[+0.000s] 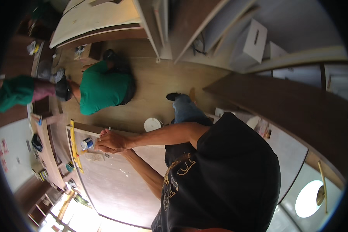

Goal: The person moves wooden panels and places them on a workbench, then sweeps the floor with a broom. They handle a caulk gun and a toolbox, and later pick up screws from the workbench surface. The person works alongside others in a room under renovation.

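Note:
Over a pale brown panel, my right hand lies across my left hand, with its fingers curled. Whatever it holds is hidden; a small pale tip shows above the knuckles and a short greyish end below. My left forearm runs up beneath the right wrist, and the left hand's fingers are mostly covered. Just left of the hands is a small blue and white can-like thing. A wooden block lies below it. Beyond them, a yellow spirit level lies along the panel's far edge.
A person in a green shirt crouches on the wooden floor; another green-sleeved person is at the far left. A white bucket stands by my leg. Dark brown boards and cabinet panels stand around. A workbench is at left.

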The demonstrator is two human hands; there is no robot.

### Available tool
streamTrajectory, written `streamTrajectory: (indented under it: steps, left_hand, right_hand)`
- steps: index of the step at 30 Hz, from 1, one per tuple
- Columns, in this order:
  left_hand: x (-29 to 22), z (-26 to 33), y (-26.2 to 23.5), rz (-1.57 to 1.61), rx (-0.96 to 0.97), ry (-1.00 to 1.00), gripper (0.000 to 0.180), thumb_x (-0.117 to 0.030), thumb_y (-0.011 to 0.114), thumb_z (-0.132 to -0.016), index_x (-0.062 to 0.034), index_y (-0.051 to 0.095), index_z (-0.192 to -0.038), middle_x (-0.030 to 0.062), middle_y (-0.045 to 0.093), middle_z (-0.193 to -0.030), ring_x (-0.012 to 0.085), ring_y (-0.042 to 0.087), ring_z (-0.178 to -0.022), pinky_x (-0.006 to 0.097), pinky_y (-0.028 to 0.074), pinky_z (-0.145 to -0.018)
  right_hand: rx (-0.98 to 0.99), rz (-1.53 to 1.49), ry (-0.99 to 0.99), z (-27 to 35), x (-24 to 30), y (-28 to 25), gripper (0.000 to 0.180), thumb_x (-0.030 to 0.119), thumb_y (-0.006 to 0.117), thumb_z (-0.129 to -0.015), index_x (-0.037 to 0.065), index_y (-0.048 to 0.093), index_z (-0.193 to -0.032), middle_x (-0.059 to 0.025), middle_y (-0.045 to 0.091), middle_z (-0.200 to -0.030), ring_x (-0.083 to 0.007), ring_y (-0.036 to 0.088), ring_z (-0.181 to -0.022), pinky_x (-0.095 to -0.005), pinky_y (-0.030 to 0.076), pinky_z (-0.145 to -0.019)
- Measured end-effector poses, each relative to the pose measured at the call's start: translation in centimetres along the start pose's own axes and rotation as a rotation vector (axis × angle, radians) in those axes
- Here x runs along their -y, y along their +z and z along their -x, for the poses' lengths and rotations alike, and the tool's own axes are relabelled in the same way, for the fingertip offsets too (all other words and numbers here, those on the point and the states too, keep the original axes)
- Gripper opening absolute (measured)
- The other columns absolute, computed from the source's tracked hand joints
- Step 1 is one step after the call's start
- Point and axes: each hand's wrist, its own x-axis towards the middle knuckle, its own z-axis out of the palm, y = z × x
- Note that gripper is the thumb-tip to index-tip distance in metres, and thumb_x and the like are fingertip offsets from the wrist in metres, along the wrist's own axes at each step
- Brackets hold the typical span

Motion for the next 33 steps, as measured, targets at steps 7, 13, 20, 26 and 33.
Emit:
streamTrajectory:
  steps: [7, 13, 20, 26, 33]
  left_hand:
    - [5.5, -0.1, 3.6, -0.076, 0.231, -0.212, 0.031, -0.036, 0.048, -0.094, -0.0084, 0.056, -0.081, 0.0083, 0.058, -0.088, 0.0205, 0.054, -0.084, 0.036, 0.046, -0.081]
    - [8.9, -0.1, 5.5, -0.127, 0.343, -0.358, 0.031, -0.036, 0.050, -0.093, -0.0088, 0.057, -0.079, 0.0086, 0.059, -0.086, 0.0205, 0.055, -0.083, 0.036, 0.047, -0.080]
    - [12.2, 0.2, 8.2, -0.128, 0.408, -0.487, 0.031, -0.035, 0.051, -0.092, -0.0092, 0.059, -0.077, 0.0091, 0.059, -0.083, 0.0206, 0.055, -0.081, 0.036, 0.047, -0.078]
    - [13.5, -0.6, 10.1, -0.066, 0.405, -0.481, 0.030, -0.034, 0.053, -0.091, -0.0096, 0.060, -0.075, 0.0094, 0.060, -0.081, 0.0207, 0.055, -0.080, 0.036, 0.047, -0.077]
    - [12.6, -0.2, 11.3, -0.132, 0.587, -0.142, 0.045, -0.040, 0.042, -0.096, -0.0052, 0.060, -0.074, 0.0079, 0.056, -0.076, 0.0230, 0.056, -0.078, 0.039, 0.048, -0.079]
  right_hand:
    - [-0.433, 0.073, -0.159, -1.8, -2.1, -10.3, 0.009, 0.025, 0.058, -0.085, 0.016, 0.060, -0.084, 0.0015, 0.062, -0.084, -0.0217, 0.058, -0.084, -0.0383, 0.040, -0.076]
    - [-0.799, 0.143, 0.160, 0.0, -2.3, -16.2, 0.009, 0.014, 0.057, -0.087, 0.011, 0.058, -0.095, -0.0024, 0.060, -0.094, -0.0240, 0.054, -0.095, -0.0391, 0.039, -0.089]
    - [-1.041, -1.422, 0.435, 0.2, -4.6, -17.9, 0.011, 0.015, 0.049, -0.090, 0.005, 0.054, -0.090, -0.0029, 0.055, -0.074, -0.0127, 0.055, -0.069, -0.0294, 0.046, -0.061]
    - [-0.795, -1.844, 0.386, -0.4, -6.9, -19.4, 0.018, 0.021, 0.051, -0.090, 0.005, 0.057, -0.092, -0.0041, 0.059, -0.077, -0.0139, 0.057, -0.072, -0.0299, 0.047, -0.068]
    - [-0.649, -1.876, 0.454, -1.7, -8.5, -18.6, 0.027, 0.029, 0.053, -0.090, 0.004, 0.062, -0.094, -0.0054, 0.063, -0.081, -0.0153, 0.059, -0.076, -0.0306, 0.048, -0.076]
